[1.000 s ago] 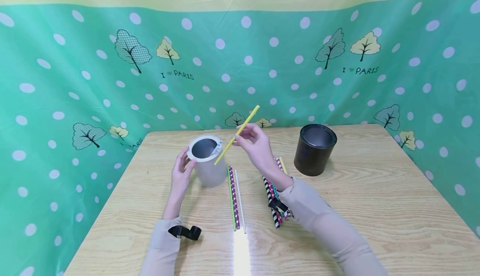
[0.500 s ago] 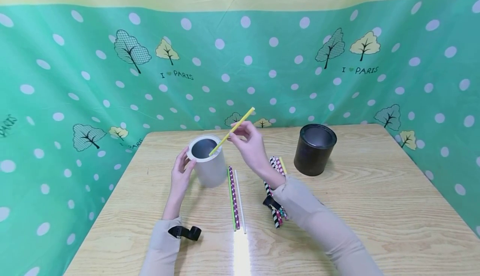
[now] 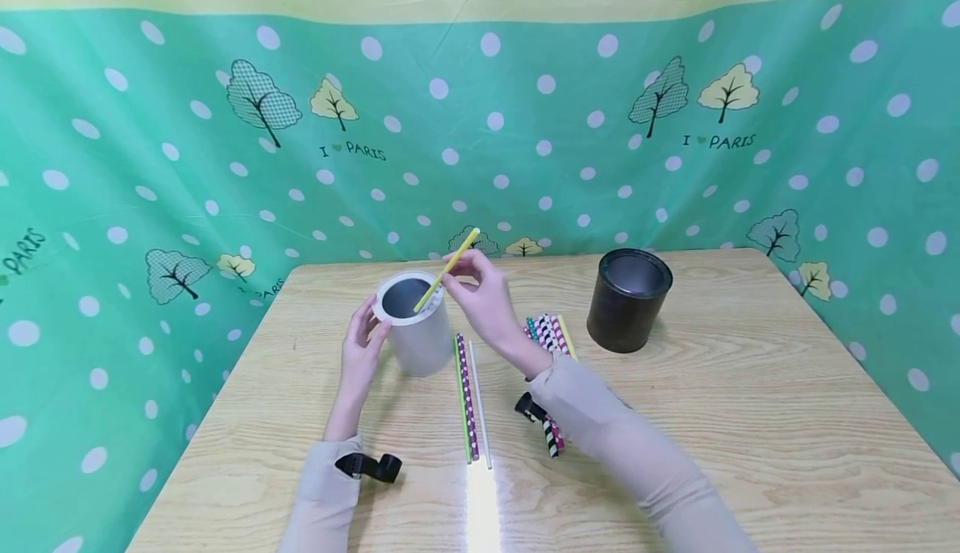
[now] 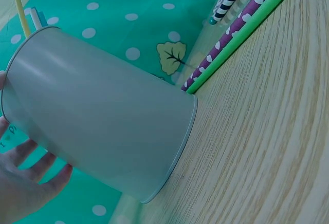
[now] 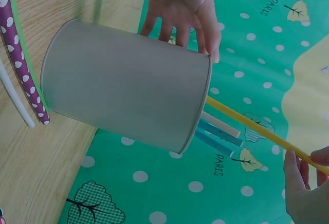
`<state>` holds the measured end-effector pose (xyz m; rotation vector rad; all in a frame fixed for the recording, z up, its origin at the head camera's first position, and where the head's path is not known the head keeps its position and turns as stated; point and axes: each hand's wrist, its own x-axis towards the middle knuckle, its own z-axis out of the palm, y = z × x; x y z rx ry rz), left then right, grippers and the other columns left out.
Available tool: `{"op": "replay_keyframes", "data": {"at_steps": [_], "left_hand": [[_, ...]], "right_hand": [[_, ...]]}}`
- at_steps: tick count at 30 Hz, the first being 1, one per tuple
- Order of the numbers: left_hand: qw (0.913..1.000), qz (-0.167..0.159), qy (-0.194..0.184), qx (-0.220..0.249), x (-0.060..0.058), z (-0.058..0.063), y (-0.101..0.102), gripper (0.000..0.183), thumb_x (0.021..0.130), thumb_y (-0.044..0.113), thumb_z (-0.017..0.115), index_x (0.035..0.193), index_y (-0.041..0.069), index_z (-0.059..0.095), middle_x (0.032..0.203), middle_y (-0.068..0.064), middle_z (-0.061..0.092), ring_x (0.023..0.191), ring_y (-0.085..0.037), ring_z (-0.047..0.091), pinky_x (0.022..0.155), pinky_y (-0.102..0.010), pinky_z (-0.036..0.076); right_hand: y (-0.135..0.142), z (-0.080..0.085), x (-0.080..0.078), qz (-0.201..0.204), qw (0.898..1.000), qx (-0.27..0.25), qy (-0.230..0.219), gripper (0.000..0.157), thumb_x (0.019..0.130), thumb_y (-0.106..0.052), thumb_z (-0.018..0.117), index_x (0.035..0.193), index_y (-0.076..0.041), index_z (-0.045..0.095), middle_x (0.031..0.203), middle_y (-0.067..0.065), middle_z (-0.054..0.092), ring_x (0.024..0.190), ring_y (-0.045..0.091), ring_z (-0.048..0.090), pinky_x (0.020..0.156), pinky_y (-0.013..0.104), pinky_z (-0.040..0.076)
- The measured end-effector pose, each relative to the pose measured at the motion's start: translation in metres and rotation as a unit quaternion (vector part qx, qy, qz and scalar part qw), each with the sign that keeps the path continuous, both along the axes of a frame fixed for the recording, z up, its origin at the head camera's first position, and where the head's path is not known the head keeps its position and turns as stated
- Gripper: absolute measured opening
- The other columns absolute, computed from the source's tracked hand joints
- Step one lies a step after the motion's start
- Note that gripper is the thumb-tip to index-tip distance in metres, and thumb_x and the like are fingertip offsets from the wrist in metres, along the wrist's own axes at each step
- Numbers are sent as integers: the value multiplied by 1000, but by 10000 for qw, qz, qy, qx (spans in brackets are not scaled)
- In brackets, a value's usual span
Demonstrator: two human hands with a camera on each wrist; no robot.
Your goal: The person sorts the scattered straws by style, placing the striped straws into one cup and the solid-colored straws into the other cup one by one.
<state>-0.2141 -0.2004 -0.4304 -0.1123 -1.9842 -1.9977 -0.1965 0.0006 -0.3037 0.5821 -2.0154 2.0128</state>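
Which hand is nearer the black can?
Right. The right hand is left of the black can, pinching a yellow straw at the light grey can's mouth; the left hand is farther left, gripping that can's left side.

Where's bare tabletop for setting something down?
Widest patch: the table between the black can and the right edge. Also free: between left hand and left edge. Crowded: from the grey can across three loose straws to the straw pile.
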Motion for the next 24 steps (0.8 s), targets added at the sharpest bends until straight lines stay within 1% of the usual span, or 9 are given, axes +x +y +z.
{"op": "replay_keyframes", "data": {"at_steps": [5,8,13,18,22,24], "left_hand": [[9999,-10,100,40,-1,-2,0,48,88,3,52,133,3,34,132,-17,40,109,-13,43,88,-21,38],[9999,-12,103,13,-1,-2,0,48,88,3,52,133,4,35,132,-17,40,109,-13,42,88,-21,38],[10000,-52,26,-7,0,-1,-1,49,89,4,51,134,7,34,133,-12,40,111,-13,41,90,-21,36],[9999,-85,-67,37,-1,-1,-2,49,89,1,49,135,5,32,134,-13,39,110,-12,41,89,-19,36],[9999,-109,-117,45,-2,-1,-3,49,88,1,49,135,5,32,134,-14,39,110,-13,40,89,-19,36],[9999,-114,-106,19,-2,-1,-2,49,89,3,50,134,5,33,134,-13,39,111,-14,40,90,-21,36]], "right_hand": [[-3,-1,1,-4,9998,216,51,21,80,10,55,101,10,53,97,24,57,93,31,56,79,21,49],[-5,-3,1,46,9995,294,85,23,80,10,56,102,11,53,99,25,57,94,33,56,80,21,48],[-2,-7,2,112,9992,372,104,26,79,8,58,105,12,52,99,28,56,96,35,55,82,26,48],[4,-12,4,73,9988,479,-63,27,80,6,58,105,10,53,101,26,56,96,33,55,84,31,48],[9,-19,5,7,9978,607,-283,26,80,4,59,105,9,53,101,25,57,96,32,55,84,33,47],[11,-30,1,-23,9973,686,-262,26,80,3,59,105,9,54,100,23,57,95,30,56,83,30,48]]}}
